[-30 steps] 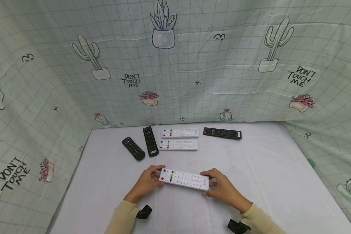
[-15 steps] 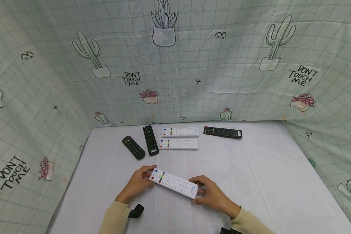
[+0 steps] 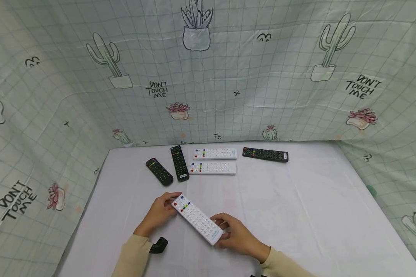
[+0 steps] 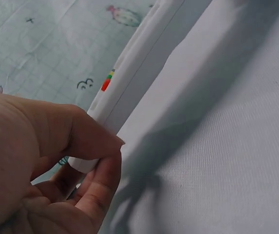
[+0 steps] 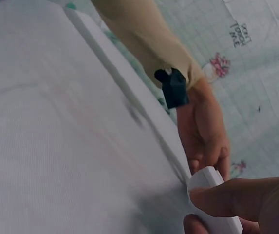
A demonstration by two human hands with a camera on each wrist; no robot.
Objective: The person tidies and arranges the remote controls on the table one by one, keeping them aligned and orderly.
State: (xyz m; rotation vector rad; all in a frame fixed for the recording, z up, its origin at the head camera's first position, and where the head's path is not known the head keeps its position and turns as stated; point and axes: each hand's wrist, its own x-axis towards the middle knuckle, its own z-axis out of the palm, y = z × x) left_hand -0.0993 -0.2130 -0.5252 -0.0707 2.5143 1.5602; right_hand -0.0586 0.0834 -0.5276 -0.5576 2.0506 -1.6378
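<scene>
"So, where was the held remote (image 3: 197,219)?"

"Slanted between the two hands over the near part of the counter (image 3: 298,211), its coloured buttons at the far left end. The left wrist view showed it raised, with a shadow on the white surface beside it."

"And the fingers?"

"Clamped on it at both ends. The left hand (image 3: 157,213) pinched the far left end; the right hand (image 3: 237,234) gripped the near right one, its thumb covering part of that end in the right wrist view."

"What lay around them?"

"Five more remotes, along the far side. Beyond the left hand was the small black remote (image 3: 159,171), closest of the lot, then the long black remote (image 3: 179,163). The nearer white remote (image 3: 213,168) had its left end right by that one; I couldn't tell if they touched. The farther white remote (image 3: 215,154) lay parallel behind it, and the third black remote (image 3: 265,154) sat to the right."

"Anything blocking the far side?"

"The patterned cloth (image 3: 242,77), hung like a wall along the far edge and printed with cacti. At the near left, a black wrist piece (image 3: 158,245) jutted from the sleeve (image 3: 131,254)."
</scene>
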